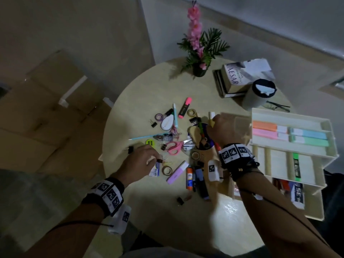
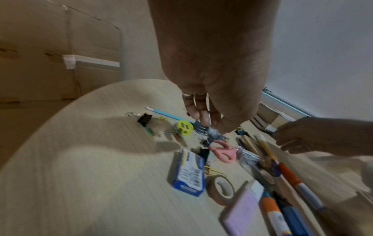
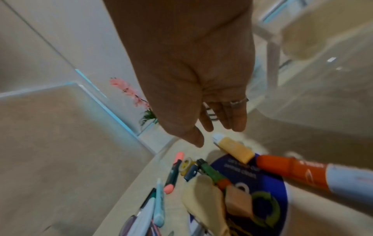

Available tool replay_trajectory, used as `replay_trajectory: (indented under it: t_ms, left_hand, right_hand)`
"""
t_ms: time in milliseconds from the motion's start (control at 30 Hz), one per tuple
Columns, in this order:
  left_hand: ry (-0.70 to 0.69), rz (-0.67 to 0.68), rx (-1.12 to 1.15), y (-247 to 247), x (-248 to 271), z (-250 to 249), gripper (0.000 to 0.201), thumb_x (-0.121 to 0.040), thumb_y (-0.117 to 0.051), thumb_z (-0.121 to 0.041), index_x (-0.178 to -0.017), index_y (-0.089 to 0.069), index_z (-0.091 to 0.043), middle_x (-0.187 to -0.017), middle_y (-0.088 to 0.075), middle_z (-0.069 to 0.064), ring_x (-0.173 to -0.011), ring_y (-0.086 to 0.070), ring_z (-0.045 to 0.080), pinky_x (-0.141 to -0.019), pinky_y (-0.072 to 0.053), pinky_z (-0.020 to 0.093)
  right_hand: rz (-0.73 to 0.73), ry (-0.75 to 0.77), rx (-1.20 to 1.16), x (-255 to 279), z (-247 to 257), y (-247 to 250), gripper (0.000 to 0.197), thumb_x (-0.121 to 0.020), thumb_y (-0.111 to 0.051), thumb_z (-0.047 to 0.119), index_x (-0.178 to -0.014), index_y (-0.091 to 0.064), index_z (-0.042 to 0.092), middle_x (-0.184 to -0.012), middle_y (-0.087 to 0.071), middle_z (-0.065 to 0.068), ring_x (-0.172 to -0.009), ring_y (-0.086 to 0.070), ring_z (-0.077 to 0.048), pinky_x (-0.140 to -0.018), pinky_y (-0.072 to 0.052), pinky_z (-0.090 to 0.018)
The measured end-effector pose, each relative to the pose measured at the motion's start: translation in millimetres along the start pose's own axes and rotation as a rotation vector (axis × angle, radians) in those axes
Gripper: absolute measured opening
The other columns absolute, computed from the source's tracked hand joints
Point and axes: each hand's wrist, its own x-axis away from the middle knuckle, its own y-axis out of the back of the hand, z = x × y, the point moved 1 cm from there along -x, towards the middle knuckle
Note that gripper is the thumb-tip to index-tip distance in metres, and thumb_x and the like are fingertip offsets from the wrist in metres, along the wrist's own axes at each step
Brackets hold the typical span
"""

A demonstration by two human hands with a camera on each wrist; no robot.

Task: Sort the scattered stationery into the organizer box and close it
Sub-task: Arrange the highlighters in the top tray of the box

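Note:
Stationery lies scattered over the round table (image 1: 141, 94). The white organizer box (image 1: 292, 116) stands open at the right, with pastel highlighters in its top tray and a green highlighter (image 1: 296, 164) one tier lower. My left hand (image 1: 155, 160) reaches down near the pink scissors (image 1: 174, 147). Its thumb and fingers (image 2: 214, 127) pinch a small metal clip (image 2: 213, 133) in a cluster of clips. My right hand (image 1: 216, 121) hovers with straight fingers just above a yellow highlighter (image 3: 234, 149) and holds nothing (image 3: 216, 135).
A flower vase (image 1: 199, 69), stacked books (image 1: 240, 77), a lidded cup (image 1: 258, 94) and glasses (image 1: 277, 106) stand at the table's far side. A staples box (image 2: 188, 172), tape roll (image 2: 221, 188), glue stick (image 1: 189, 176) and markers lie near the hands. Cardboard boxes sit on the floor at left.

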Motion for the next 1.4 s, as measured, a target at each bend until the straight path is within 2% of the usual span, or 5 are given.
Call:
replay_trajectory:
  t_ms: [333, 500, 1000, 1167, 1400]
  left_hand:
    - [0.063, 0.014, 0.016, 9, -24, 39, 0.014, -0.092, -0.069, -0.013, -0.099, -0.076, -0.023, -0.102, -0.066, -0.006, -0.089, -0.066, 0.016, -0.08, -0.058, 0.04]
    - [0.074, 0.027, -0.008, 12, -48, 32, 0.014, -0.092, -0.068, -0.009, -0.101, -0.076, -0.018, -0.107, -0.067, 0.0, -0.09, -0.067, 0.023, -0.077, -0.054, 0.032]
    - [0.008, -0.037, -0.194, 17, -216, -49, 0.012, -0.092, -0.067, -0.017, -0.099, -0.076, -0.012, -0.103, -0.073, 0.011, -0.095, -0.069, 0.036, -0.078, -0.059, 0.044]
    - [0.043, -0.021, -0.337, 5, -238, -60, 0.027, -0.091, -0.069, -0.034, -0.097, -0.075, -0.008, -0.095, -0.075, 0.011, -0.093, -0.071, 0.037, -0.081, -0.055, 0.043]
    - [0.141, -0.03, -0.279, -8, -244, -59, 0.028, -0.082, -0.077, -0.036, -0.093, -0.075, -0.01, -0.089, -0.075, 0.014, -0.09, -0.072, 0.039, -0.082, -0.057, 0.044]
  right_hand:
    - [-0.187, -0.099, -0.067, -9, -14, -43, 0.029, -0.096, -0.066, 0.024, -0.098, -0.065, -0.005, -0.096, -0.072, -0.031, -0.089, -0.071, -0.047, -0.069, -0.052, -0.043]
    - [-0.196, -0.146, -0.094, -3, -18, -45, 0.03, -0.086, -0.075, 0.021, -0.1, -0.065, -0.003, -0.094, -0.072, -0.027, -0.085, -0.07, -0.045, -0.067, -0.055, -0.047]
    - [-0.402, -0.071, -0.297, 95, -10, -16, 0.029, -0.078, -0.087, 0.023, -0.093, -0.063, 0.016, -0.076, -0.064, 0.004, -0.067, -0.06, -0.02, -0.06, -0.05, -0.038]
    - [-0.45, -0.1, -0.325, 123, -26, -5, 0.028, -0.082, -0.088, 0.028, -0.09, -0.061, 0.024, -0.076, -0.064, 0.009, -0.068, -0.06, -0.006, -0.056, -0.041, -0.023]
    - [-0.463, -0.084, -0.367, 148, -37, 6, 0.027, -0.085, -0.088, 0.039, -0.094, -0.065, 0.029, -0.083, -0.068, 0.013, -0.075, -0.063, -0.005, -0.062, -0.055, -0.035]
